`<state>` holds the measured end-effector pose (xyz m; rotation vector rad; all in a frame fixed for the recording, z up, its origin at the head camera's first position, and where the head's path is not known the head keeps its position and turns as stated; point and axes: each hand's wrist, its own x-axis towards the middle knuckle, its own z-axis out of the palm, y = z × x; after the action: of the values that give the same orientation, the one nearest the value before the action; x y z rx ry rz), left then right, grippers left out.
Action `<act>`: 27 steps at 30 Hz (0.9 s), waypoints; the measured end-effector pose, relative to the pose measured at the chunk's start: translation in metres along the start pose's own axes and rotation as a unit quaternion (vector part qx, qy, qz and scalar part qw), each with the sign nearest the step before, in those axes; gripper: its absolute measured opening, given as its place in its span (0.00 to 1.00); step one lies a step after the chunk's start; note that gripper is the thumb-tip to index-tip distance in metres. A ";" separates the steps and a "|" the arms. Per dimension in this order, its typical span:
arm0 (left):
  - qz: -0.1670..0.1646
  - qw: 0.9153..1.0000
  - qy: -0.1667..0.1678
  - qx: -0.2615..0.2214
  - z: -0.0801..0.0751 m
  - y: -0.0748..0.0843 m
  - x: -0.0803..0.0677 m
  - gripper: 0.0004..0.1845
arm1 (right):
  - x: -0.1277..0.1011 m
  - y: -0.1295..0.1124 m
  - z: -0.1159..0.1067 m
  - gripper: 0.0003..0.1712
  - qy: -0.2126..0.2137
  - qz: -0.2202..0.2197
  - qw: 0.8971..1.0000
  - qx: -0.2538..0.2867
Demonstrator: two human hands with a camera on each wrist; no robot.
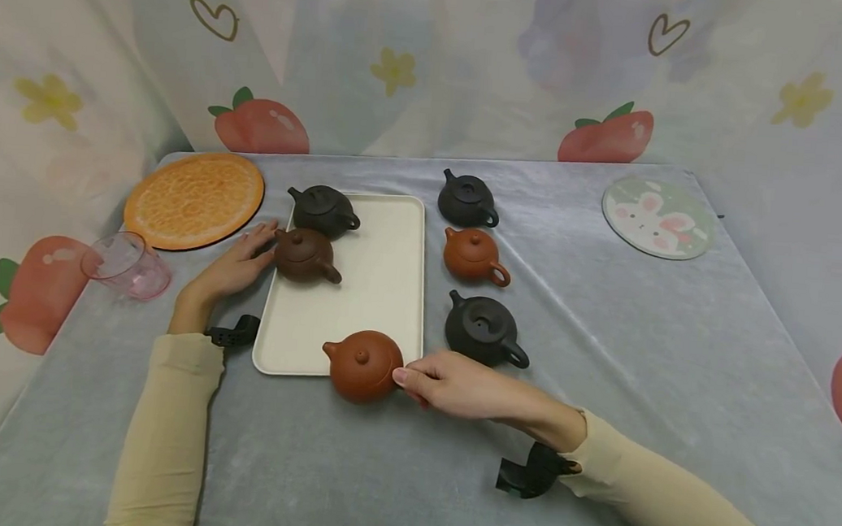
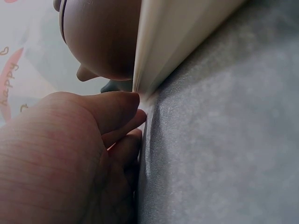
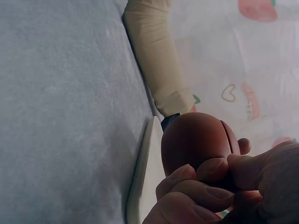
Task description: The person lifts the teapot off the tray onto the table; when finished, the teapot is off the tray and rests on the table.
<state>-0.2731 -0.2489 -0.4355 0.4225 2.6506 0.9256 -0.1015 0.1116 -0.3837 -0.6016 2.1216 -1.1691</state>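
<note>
My right hand (image 1: 449, 384) pinches an orange-brown teapot (image 1: 364, 367) by its handle, over the near edge of a cream tray (image 1: 383, 285); in the right wrist view the teapot (image 3: 198, 142) appears raised above the tray's rim. The handle is hidden behind the fingers. At the tray's left edge lies my left hand (image 1: 237, 265), its fingers resting on the cloth and touching the tray's side in the left wrist view. Beside those fingers, a dark brown teapot (image 1: 306, 255) sits on the tray, with a black teapot (image 1: 324, 210) behind it.
Right of the tray stand a black teapot (image 1: 468, 199), an orange teapot (image 1: 474, 255) and a larger black teapot (image 1: 485, 330) close to my right hand. A tilted pink glass (image 1: 131, 267) and a round orange mat (image 1: 194, 198) lie left. A rabbit mat (image 1: 659, 218) lies far right.
</note>
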 end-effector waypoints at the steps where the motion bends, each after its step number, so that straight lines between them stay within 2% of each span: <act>1: 0.000 1.000 0.000 0.001 0.000 0.000 0.000 0.31 | -0.001 0.001 0.000 0.28 0.001 0.001 1.000 0.002; 27: -0.021 1.000 -0.007 -0.004 0.000 -0.003 0.002 0.33 | -0.033 0.020 -0.001 0.27 0.007 -0.002 1.000 0.022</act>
<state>-0.2758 -0.2503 -0.4383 0.3697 2.6311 0.9165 -0.0816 0.1436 -0.3904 -0.5803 2.1011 -1.2233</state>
